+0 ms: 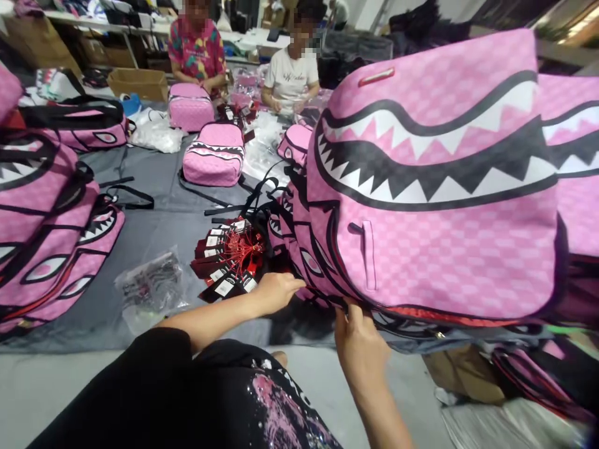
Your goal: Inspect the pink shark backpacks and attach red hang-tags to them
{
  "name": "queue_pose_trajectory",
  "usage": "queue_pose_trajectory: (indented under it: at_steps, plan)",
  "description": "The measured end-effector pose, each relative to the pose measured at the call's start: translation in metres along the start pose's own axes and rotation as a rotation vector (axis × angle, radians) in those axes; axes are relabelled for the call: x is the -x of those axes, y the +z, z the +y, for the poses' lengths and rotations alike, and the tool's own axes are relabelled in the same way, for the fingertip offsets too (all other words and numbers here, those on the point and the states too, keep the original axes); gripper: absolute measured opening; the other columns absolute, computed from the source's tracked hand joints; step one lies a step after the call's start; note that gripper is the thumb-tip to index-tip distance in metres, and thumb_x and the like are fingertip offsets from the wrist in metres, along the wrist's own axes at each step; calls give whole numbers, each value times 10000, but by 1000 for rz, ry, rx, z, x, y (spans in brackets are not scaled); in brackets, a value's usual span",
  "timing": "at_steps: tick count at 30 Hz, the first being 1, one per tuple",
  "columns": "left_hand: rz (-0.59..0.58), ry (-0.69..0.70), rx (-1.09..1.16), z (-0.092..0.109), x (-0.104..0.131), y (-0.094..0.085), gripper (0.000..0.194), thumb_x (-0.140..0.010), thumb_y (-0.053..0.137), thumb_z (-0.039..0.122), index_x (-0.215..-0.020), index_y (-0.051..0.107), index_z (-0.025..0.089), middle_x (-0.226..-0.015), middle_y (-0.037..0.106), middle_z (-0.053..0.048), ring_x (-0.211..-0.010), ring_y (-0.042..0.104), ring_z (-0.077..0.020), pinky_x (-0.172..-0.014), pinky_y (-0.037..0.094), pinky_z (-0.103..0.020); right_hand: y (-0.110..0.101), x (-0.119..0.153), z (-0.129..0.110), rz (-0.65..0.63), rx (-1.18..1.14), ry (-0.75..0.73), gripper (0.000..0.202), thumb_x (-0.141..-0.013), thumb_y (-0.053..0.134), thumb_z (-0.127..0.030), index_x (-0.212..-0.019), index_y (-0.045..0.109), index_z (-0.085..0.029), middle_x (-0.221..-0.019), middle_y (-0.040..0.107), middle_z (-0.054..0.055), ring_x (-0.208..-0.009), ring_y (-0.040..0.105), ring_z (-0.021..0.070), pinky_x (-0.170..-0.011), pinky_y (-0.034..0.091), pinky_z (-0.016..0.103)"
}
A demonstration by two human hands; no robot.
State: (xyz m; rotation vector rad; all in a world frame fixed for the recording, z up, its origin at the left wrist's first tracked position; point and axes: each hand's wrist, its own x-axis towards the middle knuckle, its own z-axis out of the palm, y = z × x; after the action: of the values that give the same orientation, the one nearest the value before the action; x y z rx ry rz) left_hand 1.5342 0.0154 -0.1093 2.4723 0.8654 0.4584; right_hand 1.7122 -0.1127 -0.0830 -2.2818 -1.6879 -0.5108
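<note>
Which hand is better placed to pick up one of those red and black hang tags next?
Left, probably. The left hand lies right beside the bundle of hang tags, fingers loose. The right hand is gripping the lower edge of the big pink backpack, farther from the tags.

A grey mat (154, 224) on the floor carries pink backpacks (213, 153) far, red-and-black tags (229, 259) centre, and a plastic bag (150, 287) near left.
</note>
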Motion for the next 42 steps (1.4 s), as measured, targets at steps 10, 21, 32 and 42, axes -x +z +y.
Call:
queue_pose_trajectory:
  at_steps: [10,21,32,42]
  plan:
    - [-90,10,37,-8,-19,-2,281,-942,495,227,-1137,695,247,-899,685,-45,-835,646,-170,-681,464,-250,20,21,-26,176,-813,597,422,-908,537,-373,-1267,473,-161,-1068,688,122,-834,675,179,-779,538,331]
    - [-199,95,-95,0,-32,-6,360,-965,409,222,-1202,676,257,-941,685,-86,-869,660,-225,-697,487,-313,14,14,-31,206,-606,531,265,-949,413,-315,-1068,595,-164,-964,690,106,-859,670,189,-834,519,348]
    - [-515,205,548,15,-64,-10,478,-835,663,257,-1305,582,218,-881,726,-3,-835,672,-162,-797,492,-269,-8,8,-25,389,-838,699,220,-908,561,-399,-916,590,-181,-864,700,56,-614,675,160,-645,548,316]
    - [-271,61,1173,1,-33,5,362,-762,725,226,-1096,607,147,-991,671,-56,-915,652,-154,-810,525,-276,-8,1,-27,539,-875,662,226,-916,543,-434,-912,469,-220,-880,648,37,-589,656,137,-533,511,290]
